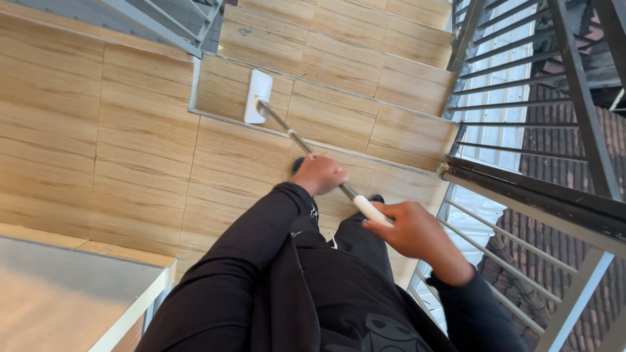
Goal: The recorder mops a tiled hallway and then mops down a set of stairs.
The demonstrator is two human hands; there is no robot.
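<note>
My left hand (pixel 319 174) grips the thin metal shaft of a flat mop (pixel 295 139) partway down. Closed around the mop's white upper grip (pixel 369 210), my right hand (pixel 411 229) sits nearer my body. The mop's white rectangular head (pixel 257 96) rests flat on a wood-look tiled stair step (pixel 313 104) one step up from the landing. Both arms wear black sleeves, and my dark clothing and legs fill the lower middle.
Wood-look tiled stairs (pixel 339 32) rise ahead from a tiled landing (pixel 98 143). A dark metal railing (pixel 521 98) runs along the right, with tiled rooftops beyond. A grey-topped ledge (pixel 72 293) sits at lower left. Another railing (pixel 163 23) crosses the upper left.
</note>
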